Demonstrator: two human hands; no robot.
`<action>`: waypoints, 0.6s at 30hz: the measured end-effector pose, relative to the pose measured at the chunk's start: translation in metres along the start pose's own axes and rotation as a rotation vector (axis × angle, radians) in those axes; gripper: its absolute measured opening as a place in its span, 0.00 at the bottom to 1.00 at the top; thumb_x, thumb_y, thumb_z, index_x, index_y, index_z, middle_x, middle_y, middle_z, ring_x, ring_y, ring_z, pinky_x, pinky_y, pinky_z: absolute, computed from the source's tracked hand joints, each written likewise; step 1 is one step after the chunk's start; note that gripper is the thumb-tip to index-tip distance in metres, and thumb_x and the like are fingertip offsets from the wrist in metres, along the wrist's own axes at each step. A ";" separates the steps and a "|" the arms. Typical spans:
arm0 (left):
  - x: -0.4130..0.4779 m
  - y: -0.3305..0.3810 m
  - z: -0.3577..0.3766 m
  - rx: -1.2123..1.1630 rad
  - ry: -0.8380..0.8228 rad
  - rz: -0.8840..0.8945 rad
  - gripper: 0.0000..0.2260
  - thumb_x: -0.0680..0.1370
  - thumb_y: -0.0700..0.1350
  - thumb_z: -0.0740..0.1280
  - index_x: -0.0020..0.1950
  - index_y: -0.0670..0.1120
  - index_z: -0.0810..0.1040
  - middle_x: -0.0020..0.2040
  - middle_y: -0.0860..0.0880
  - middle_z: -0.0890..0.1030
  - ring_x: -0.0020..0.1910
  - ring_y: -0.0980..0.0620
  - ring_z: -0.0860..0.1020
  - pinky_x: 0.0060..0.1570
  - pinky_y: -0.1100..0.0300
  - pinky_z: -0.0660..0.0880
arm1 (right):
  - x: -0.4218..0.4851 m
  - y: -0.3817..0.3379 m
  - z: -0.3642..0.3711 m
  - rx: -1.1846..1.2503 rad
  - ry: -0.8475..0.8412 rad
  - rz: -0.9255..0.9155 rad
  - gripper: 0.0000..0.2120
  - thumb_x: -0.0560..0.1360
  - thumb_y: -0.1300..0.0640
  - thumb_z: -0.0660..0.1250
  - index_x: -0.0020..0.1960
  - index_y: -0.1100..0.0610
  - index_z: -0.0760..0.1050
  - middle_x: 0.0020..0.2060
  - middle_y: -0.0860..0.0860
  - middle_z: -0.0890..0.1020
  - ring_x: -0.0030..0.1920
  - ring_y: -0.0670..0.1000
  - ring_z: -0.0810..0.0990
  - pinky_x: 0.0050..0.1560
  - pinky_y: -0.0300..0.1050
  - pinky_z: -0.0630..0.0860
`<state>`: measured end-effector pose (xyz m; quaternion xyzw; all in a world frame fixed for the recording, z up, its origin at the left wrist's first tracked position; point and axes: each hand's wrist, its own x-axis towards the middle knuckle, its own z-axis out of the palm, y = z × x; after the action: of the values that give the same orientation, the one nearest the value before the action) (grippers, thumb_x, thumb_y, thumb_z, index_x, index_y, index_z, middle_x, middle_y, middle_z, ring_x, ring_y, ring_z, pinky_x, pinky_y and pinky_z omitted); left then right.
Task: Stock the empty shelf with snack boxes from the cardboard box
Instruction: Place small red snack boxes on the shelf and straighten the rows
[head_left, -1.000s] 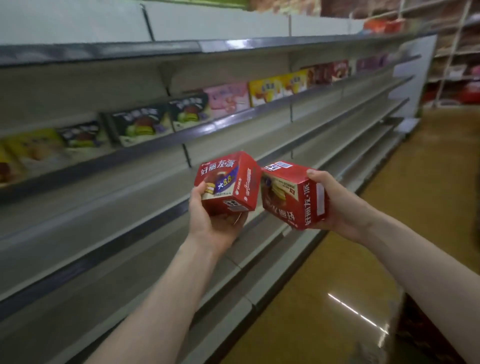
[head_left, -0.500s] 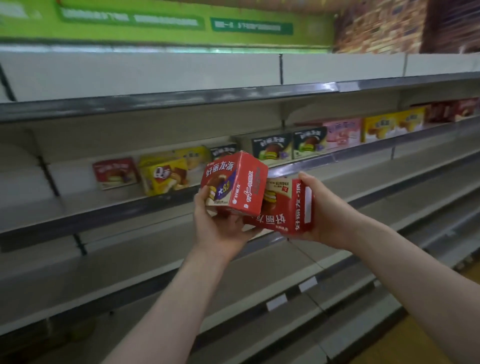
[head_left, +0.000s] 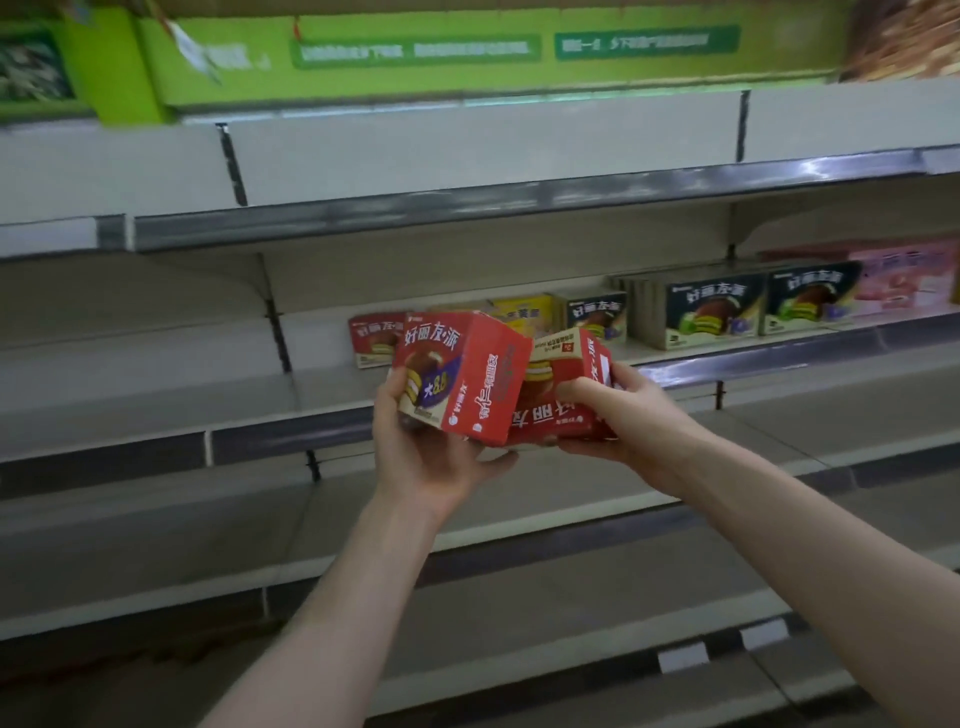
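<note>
- Since the view half a second before, both hands had lifted toward the stocked tier. The two boxes had closed up, the right one now tucked partly behind the left. The view had swung too, leaving the shelved row behind my hands and off to the right.
- Farthest left ran the pale grey metal shelf (head_left: 156, 384), the tier I was aiming for.
- On that tier stood a shelved red snack box (head_left: 371, 340), upright and face forward, just behind my left-hand box.
- My left hand (head_left: 431, 457) cupped the red cardboard snack box with a cake picture (head_left: 457, 379) from below, fingers and thumb curled round its base. It was tilted and in the air in front of the shelf's rail.
- My right hand (head_left: 631, 415) gripped the second red cardboard snack box (head_left: 545, 421), thumb over its face. Its lettering was upside down, and it touched the first box.
- To do this step well, I judged I should part the two boxes and turn the inverted one upright. Each should then go down face out beside the matching red one and slide back flush.
- Further right the tier held a yellow box (head_left: 519, 312), dark boxes (head_left: 711, 312) and a pink box (head_left: 904, 275), side by side.
- No cardboard supply box was in view.
</note>
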<state>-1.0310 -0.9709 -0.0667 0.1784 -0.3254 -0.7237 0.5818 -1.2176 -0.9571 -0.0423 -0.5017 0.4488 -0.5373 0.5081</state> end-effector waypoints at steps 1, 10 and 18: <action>0.002 0.005 -0.002 0.025 -0.027 0.005 0.28 0.74 0.66 0.59 0.67 0.50 0.76 0.63 0.43 0.79 0.65 0.39 0.75 0.67 0.33 0.60 | 0.005 0.000 0.006 0.000 -0.037 0.009 0.23 0.72 0.58 0.72 0.65 0.54 0.70 0.52 0.53 0.81 0.51 0.52 0.82 0.44 0.47 0.82; 0.035 0.042 -0.018 -0.028 0.230 0.129 0.26 0.73 0.64 0.61 0.61 0.47 0.79 0.59 0.41 0.81 0.61 0.40 0.76 0.66 0.39 0.66 | 0.067 -0.016 0.039 -0.020 -0.061 -0.070 0.37 0.69 0.58 0.76 0.72 0.57 0.60 0.48 0.53 0.79 0.43 0.50 0.83 0.39 0.45 0.81; 0.063 0.047 -0.024 -0.175 0.345 0.298 0.28 0.74 0.64 0.60 0.63 0.45 0.78 0.59 0.38 0.81 0.60 0.37 0.77 0.62 0.36 0.69 | 0.112 -0.005 0.065 -0.087 -0.153 -0.208 0.41 0.67 0.58 0.77 0.73 0.49 0.57 0.51 0.46 0.77 0.52 0.49 0.79 0.51 0.49 0.78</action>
<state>-0.9978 -1.0433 -0.0442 0.1985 -0.1801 -0.6138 0.7426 -1.1508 -1.0660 -0.0221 -0.6066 0.3773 -0.5272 0.4602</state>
